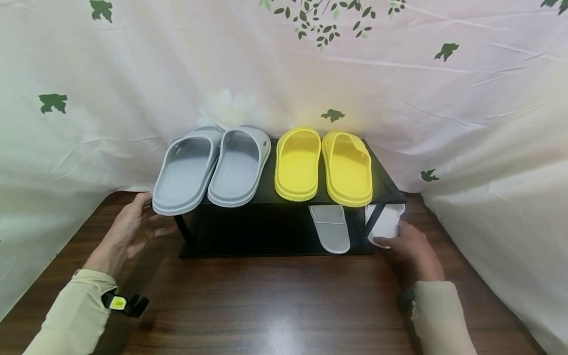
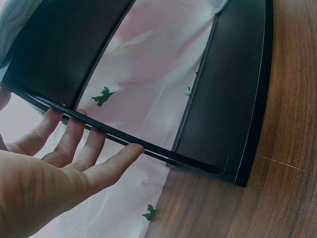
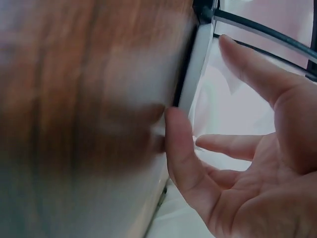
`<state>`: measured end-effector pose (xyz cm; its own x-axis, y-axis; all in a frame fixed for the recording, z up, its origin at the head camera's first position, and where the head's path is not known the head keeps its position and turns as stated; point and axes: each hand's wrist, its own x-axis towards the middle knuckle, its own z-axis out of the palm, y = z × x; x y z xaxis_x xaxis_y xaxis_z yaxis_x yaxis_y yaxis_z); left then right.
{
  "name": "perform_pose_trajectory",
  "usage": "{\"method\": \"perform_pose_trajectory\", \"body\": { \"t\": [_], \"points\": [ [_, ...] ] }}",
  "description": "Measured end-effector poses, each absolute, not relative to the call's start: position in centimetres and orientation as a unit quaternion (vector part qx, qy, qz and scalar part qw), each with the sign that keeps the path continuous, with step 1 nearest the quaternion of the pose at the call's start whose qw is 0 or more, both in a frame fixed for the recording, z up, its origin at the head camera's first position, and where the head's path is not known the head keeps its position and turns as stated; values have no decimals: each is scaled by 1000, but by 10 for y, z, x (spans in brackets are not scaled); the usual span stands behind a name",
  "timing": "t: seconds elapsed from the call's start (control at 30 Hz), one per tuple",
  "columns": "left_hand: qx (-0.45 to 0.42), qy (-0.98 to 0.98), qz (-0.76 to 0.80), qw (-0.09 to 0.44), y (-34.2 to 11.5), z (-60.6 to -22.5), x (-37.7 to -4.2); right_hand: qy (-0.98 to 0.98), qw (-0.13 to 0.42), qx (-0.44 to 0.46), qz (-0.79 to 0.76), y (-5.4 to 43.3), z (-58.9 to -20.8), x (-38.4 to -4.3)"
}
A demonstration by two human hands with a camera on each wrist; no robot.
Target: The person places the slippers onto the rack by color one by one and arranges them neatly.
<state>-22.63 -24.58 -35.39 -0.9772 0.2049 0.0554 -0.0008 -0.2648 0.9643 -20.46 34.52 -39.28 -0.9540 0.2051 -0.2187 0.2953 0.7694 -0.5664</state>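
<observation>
Two grey clogs (image 1: 238, 170) and two yellow clogs (image 1: 299, 185) stand on the top of a black two-tier shoe rack (image 1: 266, 197). On the lower shelf lies a pale grey slipper (image 1: 332, 231). At the rack's right end, beside its leg, my right hand (image 1: 410, 246) holds a white slipper (image 1: 383, 224), with the thumb near its lower edge; most of its shape is hidden. My left hand (image 1: 133, 224) is at the rack's left end. In the left wrist view its extended fingers (image 2: 94, 146) touch the rack's thin side bar (image 2: 124, 141).
The rack stands on a dark brown wooden table (image 1: 266, 305). Behind and at both sides hangs pale cloth (image 1: 488, 123) printed with green leaves and birds. A black device (image 1: 126, 303) is strapped to the left wrist.
</observation>
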Motion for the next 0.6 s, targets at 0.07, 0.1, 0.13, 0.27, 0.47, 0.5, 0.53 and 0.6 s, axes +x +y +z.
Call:
{"method": "perform_pose_trajectory", "body": {
  "t": [0.07,0.1,0.13,0.27,0.47,0.5,0.53,0.6],
  "points": [
    [84,602,791,66,-246,-354,-227,931,77,140,-327,347,-394,-206],
    [85,601,792,67,-246,-355,-227,928,80,145,-335,348,-394,-206],
    [86,600,792,67,-245,-355,-227,926,82,148,-337,349,-394,-206],
    [89,600,793,67,-245,-354,-227,919,88,162,-348,356,-396,-207],
    [91,602,790,69,-245,-354,-227,922,58,161,-347,371,-401,-209],
    [91,602,790,69,-245,-354,-227,924,51,159,-344,373,-401,-209],
    [91,602,790,69,-245,-354,-227,925,47,160,-342,375,-402,-210],
    [90,603,790,69,-245,-354,-227,923,43,163,-345,378,-403,-209]
  ]
}}
